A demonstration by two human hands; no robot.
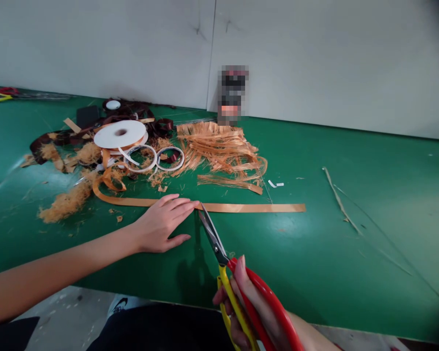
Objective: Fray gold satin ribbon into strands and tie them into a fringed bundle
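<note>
An orange-gold satin ribbon [249, 208] lies stretched flat across the green table, its free end to the right. My left hand [166, 222] rests on it with fingers stretched out, fingertips pressing the ribbon down. In my right hand [241, 297] are scissors [215, 241] with one red and one yellow handle. Their blades are slightly parted, and the tips meet the ribbon just right of my left fingertips. On the left the ribbon curls back toward a white spool [120, 134] in the pile.
Frayed ribbon pieces [219, 151] lie behind the stretched ribbon. Two rolls of white tape [170, 158] lean by the spool, near dark brown ribbon [44, 146] and orange fluff [68, 201]. More scissors [7, 94] lie far left. A blurred-out object [233, 95] stands against the wall.
</note>
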